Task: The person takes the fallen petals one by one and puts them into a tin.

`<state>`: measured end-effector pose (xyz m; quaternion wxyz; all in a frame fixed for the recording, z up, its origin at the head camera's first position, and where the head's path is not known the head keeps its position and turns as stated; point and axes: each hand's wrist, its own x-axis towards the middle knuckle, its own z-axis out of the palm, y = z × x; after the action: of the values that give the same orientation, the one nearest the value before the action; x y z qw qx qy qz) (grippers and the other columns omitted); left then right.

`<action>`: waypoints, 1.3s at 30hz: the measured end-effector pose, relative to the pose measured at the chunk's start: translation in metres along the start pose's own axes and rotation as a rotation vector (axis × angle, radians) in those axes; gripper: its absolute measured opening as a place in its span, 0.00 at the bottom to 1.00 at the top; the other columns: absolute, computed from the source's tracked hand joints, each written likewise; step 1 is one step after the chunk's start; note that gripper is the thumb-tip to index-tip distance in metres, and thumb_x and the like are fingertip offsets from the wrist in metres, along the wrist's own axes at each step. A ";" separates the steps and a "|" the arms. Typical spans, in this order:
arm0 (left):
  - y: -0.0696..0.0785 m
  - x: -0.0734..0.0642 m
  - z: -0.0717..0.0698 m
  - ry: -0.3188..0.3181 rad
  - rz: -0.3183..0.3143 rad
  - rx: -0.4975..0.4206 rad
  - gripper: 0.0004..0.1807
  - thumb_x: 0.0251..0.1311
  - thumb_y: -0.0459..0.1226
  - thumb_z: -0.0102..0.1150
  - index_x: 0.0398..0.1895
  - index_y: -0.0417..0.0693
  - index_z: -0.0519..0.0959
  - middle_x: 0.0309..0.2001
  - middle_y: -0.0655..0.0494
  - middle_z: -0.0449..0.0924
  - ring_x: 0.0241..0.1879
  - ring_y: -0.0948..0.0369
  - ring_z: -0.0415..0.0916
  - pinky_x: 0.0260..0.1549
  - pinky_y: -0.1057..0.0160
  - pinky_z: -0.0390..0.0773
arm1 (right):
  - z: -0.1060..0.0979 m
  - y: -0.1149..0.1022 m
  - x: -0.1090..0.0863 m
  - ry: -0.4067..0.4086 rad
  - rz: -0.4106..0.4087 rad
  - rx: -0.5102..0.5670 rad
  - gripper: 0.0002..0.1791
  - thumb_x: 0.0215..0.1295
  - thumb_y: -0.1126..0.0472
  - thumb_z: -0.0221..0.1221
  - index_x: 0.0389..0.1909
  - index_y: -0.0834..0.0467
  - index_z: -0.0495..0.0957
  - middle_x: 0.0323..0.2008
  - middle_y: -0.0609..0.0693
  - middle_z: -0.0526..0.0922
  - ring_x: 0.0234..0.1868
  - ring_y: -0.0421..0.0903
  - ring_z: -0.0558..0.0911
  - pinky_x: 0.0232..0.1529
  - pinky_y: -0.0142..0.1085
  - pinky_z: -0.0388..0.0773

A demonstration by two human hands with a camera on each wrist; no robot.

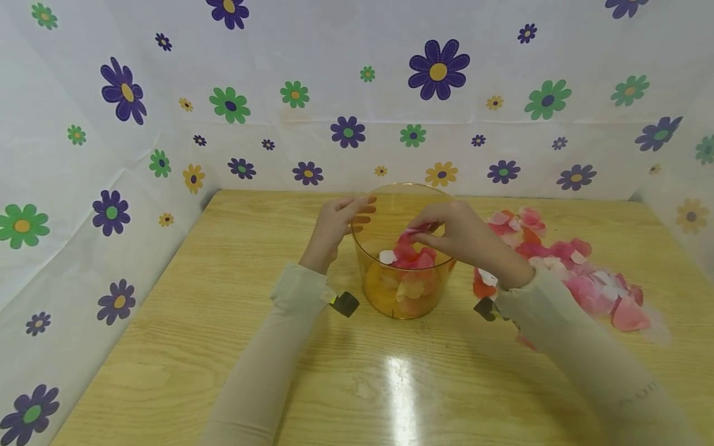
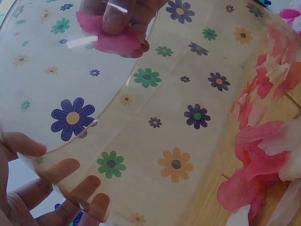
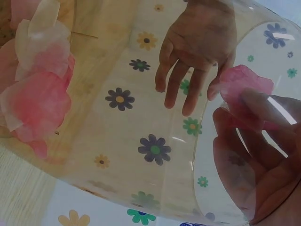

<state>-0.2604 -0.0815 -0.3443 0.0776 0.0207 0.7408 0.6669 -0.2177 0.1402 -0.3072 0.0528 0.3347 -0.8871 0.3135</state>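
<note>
A clear amber plastic bucket (image 1: 375, 296) stands upright on the table, with pink, white and pale petals (image 1: 419, 259) lying inside. My right hand (image 1: 456, 233) is at the bucket's mouth and pinches a pink petal (image 3: 244, 84) between thumb and fingers. At the left side of the rim, my left hand (image 1: 333, 224) has its fingers spread and fairly straight against the outer wall. Through the transparent wall, the left wrist view shows the held petal (image 2: 109, 38) and the left fingertips (image 2: 96, 188).
A loose pile of pink, red and white petals (image 1: 586, 275) lies on the wooden table (image 1: 223, 322) right of the bucket, partly behind the right forearm. A white flower-printed cloth (image 1: 334, 62) encloses the table's back and sides.
</note>
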 end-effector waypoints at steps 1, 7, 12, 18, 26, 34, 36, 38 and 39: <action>0.000 0.000 0.000 0.000 0.000 0.000 0.21 0.67 0.47 0.49 0.55 0.44 0.77 0.55 0.43 0.78 0.51 0.50 0.77 0.48 0.59 0.76 | 0.000 0.000 0.000 -0.007 0.003 -0.001 0.07 0.55 0.68 0.64 0.36 0.62 0.84 0.35 0.54 0.87 0.36 0.48 0.84 0.41 0.42 0.81; 0.002 -0.001 0.001 0.000 -0.001 0.003 0.21 0.67 0.47 0.49 0.55 0.44 0.77 0.55 0.44 0.78 0.52 0.50 0.77 0.49 0.59 0.76 | -0.002 -0.002 0.000 -0.057 0.038 -0.021 0.09 0.55 0.66 0.65 0.38 0.62 0.84 0.37 0.54 0.87 0.38 0.48 0.83 0.44 0.42 0.81; 0.002 0.000 0.002 0.001 -0.006 -0.003 0.21 0.67 0.47 0.49 0.55 0.44 0.77 0.55 0.44 0.78 0.52 0.50 0.77 0.49 0.59 0.76 | -0.004 -0.003 0.001 -0.104 0.079 -0.025 0.12 0.56 0.63 0.65 0.42 0.61 0.83 0.40 0.53 0.86 0.42 0.49 0.83 0.47 0.43 0.79; 0.002 0.001 0.002 -0.003 -0.004 0.003 0.21 0.67 0.47 0.49 0.55 0.44 0.77 0.55 0.45 0.78 0.52 0.50 0.77 0.50 0.58 0.76 | -0.006 -0.004 0.003 -0.137 0.099 -0.033 0.14 0.56 0.62 0.65 0.44 0.60 0.82 0.42 0.53 0.86 0.45 0.49 0.82 0.49 0.44 0.79; 0.001 0.002 0.002 -0.007 -0.006 0.002 0.21 0.67 0.48 0.49 0.55 0.45 0.77 0.55 0.45 0.78 0.53 0.50 0.77 0.53 0.56 0.75 | -0.009 0.000 0.002 -0.128 0.043 -0.033 0.11 0.58 0.63 0.64 0.42 0.60 0.83 0.42 0.52 0.86 0.44 0.48 0.82 0.48 0.43 0.79; -0.001 0.000 0.002 -0.009 -0.010 -0.001 0.21 0.67 0.47 0.49 0.55 0.45 0.77 0.55 0.45 0.78 0.53 0.50 0.77 0.52 0.57 0.75 | -0.041 0.010 -0.019 0.094 -0.071 -0.083 0.10 0.56 0.67 0.64 0.41 0.60 0.82 0.39 0.51 0.86 0.39 0.43 0.82 0.45 0.33 0.79; -0.001 0.000 0.001 -0.007 -0.009 -0.002 0.21 0.67 0.47 0.48 0.56 0.45 0.77 0.55 0.44 0.78 0.53 0.50 0.77 0.52 0.57 0.75 | -0.053 0.014 -0.028 0.169 -0.067 -0.102 0.11 0.55 0.68 0.64 0.41 0.59 0.83 0.38 0.51 0.86 0.38 0.38 0.81 0.43 0.25 0.76; -0.001 0.000 0.001 -0.006 -0.005 -0.005 0.21 0.67 0.47 0.48 0.56 0.44 0.76 0.55 0.44 0.78 0.53 0.49 0.76 0.53 0.57 0.75 | -0.063 0.020 -0.036 0.224 -0.032 -0.121 0.12 0.55 0.68 0.65 0.41 0.58 0.83 0.38 0.50 0.86 0.38 0.32 0.79 0.41 0.18 0.73; -0.001 0.000 0.000 -0.005 -0.003 -0.007 0.21 0.67 0.47 0.48 0.56 0.44 0.76 0.55 0.44 0.78 0.54 0.48 0.76 0.53 0.56 0.75 | -0.067 0.023 -0.040 0.246 -0.012 -0.130 0.12 0.55 0.68 0.65 0.41 0.58 0.83 0.38 0.51 0.86 0.37 0.31 0.79 0.41 0.17 0.71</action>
<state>-0.2603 -0.0812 -0.3449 0.0807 0.0210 0.7383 0.6693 -0.2092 0.2160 -0.2776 0.1847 0.2950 -0.8902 0.2939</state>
